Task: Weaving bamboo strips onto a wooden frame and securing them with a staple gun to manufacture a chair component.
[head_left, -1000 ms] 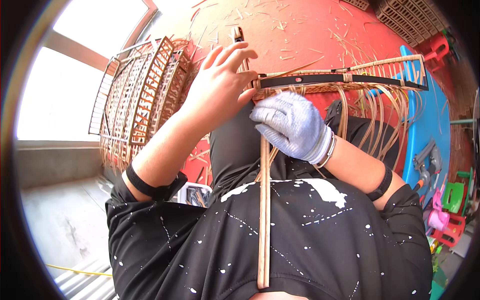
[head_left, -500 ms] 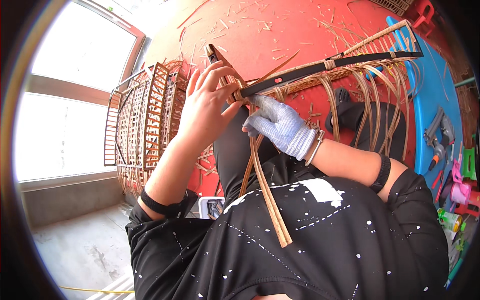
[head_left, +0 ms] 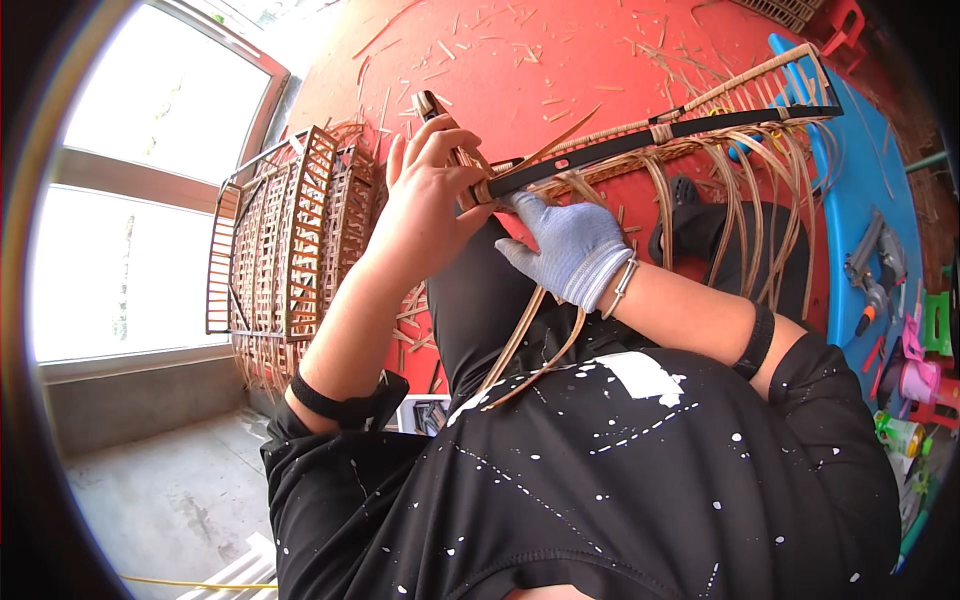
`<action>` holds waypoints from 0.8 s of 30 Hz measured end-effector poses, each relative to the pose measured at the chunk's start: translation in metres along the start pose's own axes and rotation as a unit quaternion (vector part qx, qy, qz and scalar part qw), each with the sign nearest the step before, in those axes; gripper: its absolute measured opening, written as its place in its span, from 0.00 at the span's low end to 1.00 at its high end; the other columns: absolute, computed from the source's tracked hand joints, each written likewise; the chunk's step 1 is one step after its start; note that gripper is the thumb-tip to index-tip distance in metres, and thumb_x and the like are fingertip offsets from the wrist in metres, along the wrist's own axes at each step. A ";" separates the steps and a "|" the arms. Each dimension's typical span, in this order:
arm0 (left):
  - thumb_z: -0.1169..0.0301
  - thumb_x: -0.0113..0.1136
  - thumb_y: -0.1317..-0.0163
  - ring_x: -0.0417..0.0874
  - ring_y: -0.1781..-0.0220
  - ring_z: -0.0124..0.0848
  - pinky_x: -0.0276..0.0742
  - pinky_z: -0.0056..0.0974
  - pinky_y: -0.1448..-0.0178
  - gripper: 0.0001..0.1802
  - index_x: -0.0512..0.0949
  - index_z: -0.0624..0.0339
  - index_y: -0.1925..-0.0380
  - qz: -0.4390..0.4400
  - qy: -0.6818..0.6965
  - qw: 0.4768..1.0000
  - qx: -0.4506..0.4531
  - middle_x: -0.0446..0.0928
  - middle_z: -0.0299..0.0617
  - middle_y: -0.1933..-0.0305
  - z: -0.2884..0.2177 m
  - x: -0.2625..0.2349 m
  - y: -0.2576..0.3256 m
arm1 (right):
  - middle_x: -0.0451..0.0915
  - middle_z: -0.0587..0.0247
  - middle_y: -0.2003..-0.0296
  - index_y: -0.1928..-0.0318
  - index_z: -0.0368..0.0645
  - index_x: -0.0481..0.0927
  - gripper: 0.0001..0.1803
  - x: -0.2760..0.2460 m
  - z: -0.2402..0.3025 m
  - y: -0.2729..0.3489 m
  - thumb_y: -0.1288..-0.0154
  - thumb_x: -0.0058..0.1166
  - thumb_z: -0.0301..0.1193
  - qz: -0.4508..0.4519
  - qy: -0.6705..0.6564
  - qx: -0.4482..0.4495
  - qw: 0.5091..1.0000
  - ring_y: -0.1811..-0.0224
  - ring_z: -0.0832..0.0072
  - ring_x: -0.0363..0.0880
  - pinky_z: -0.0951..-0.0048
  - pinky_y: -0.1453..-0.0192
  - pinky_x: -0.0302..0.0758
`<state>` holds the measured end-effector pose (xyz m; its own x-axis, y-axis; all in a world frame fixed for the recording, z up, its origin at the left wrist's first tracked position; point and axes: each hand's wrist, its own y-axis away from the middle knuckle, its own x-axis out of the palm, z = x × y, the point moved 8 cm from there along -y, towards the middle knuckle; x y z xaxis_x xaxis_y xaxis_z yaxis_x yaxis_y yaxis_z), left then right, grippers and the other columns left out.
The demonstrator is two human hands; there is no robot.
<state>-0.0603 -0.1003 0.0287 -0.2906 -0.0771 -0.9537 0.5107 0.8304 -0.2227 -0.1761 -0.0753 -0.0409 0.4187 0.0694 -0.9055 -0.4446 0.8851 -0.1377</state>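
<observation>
My bare left hand (head_left: 432, 205) is closed round the near left corner of a long woven rattan frame (head_left: 600, 150) with a black rail. Its fingertips rest on the short end piece, beside the wrapped joint. In a pale blue glove, my right hand (head_left: 572, 245) lies just right of that corner. Its index finger reaches up to the underside of the rail and its thumb sticks out leftward; the other fingers are curled and partly hidden. Loose rattan strips (head_left: 517, 338) come out below this glove and trail towards my lap. A thin strip (head_left: 565, 137) points up above the rail.
Several long strips (head_left: 745, 205) hang from the frame's right part, near my knee. A woven rattan basket (head_left: 280, 240) stands at left by the window. At right, a blue table (head_left: 880, 180) carries hand tools (head_left: 878, 265). Rattan scraps litter the red floor (head_left: 590, 50).
The strips under my right hand have shifted up and left; their ends no longer hang down over my shirt front. My right thumb has spread away from the index finger.
</observation>
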 end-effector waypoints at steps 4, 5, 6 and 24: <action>0.70 0.74 0.52 0.60 0.23 0.45 0.52 0.55 0.21 0.14 0.87 0.58 0.63 0.017 0.027 0.999 0.023 0.73 0.41 0.36 0.005 0.002 -0.005 | 0.84 0.52 0.70 0.37 0.46 0.72 0.28 0.019 -0.013 0.001 0.32 0.58 0.45 0.082 -0.091 0.103 0.987 0.72 0.61 0.86 0.60 0.68 0.81; 0.68 0.74 0.51 0.60 0.23 0.45 0.51 0.57 0.21 0.15 0.87 0.58 0.62 0.015 0.035 0.999 0.029 0.73 0.41 0.37 0.006 0.002 -0.005 | 0.83 0.56 0.73 0.37 0.45 0.71 0.27 0.021 -0.013 -0.001 0.31 0.59 0.43 0.078 -0.204 0.114 0.969 0.75 0.65 0.84 0.63 0.70 0.80; 0.67 0.74 0.51 0.59 0.23 0.45 0.50 0.59 0.21 0.16 0.87 0.57 0.60 0.014 0.043 0.998 0.032 0.73 0.41 0.38 0.007 0.003 -0.005 | 0.81 0.60 0.76 0.38 0.43 0.71 0.26 0.023 -0.014 -0.003 0.31 0.60 0.40 0.074 -0.315 0.123 0.938 0.78 0.69 0.82 0.66 0.73 0.78; 0.67 0.73 0.49 0.58 0.22 0.45 0.48 0.62 0.19 0.19 0.86 0.57 0.56 0.071 0.047 0.995 0.052 0.73 0.38 0.37 0.003 0.007 0.004 | 0.71 0.67 0.82 0.44 0.43 0.75 0.22 0.040 -0.009 -0.008 0.40 0.62 0.25 0.269 -0.590 0.270 0.712 0.86 0.79 0.68 0.72 0.84 0.63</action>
<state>-0.0572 -0.0991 0.0207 -0.2808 0.0936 -0.9552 0.6322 0.7668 -0.1107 -0.1627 -0.0836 -0.0791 0.8185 0.5210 0.2422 -0.5556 0.6106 0.5643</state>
